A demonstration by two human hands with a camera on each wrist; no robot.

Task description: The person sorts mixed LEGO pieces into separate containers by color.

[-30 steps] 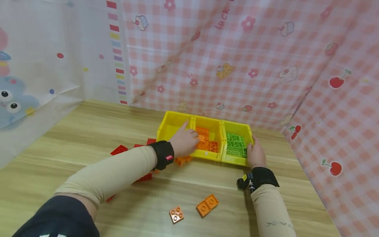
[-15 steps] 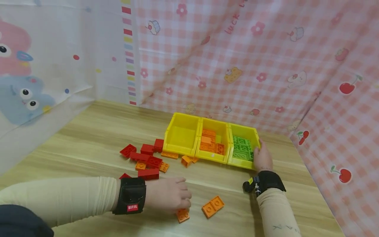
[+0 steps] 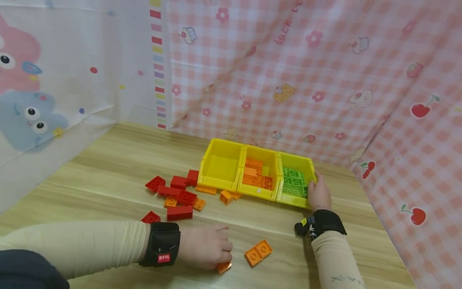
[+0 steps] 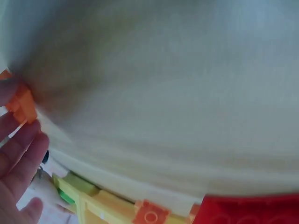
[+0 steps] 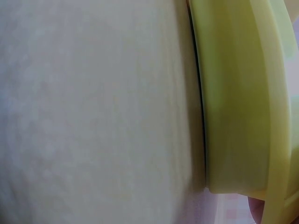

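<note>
My left hand is low over the table, its thumb and fingertips pinching an orange toy brick that the fingers partly cover. In the left wrist view that orange brick shows between thumb and fingers. Just to its right lies a pair of square orange bricks. Farther back, my right hand grips the right wall of the rightmost yellow bin, thumb at the rim. Green bricks lie in this bin. The right wrist view shows mostly the bin's yellow side.
Beside that bin stand a middle yellow bin with orange bricks and a left yellow bin. Several red bricks and a few orange ones lie scattered to the left and before the bins. Patterned cloth hangs behind.
My left hand has come from over the bins down to the near table and taken hold of the orange brick there. The right hand stays at the bin. The head view has shifted slightly.
</note>
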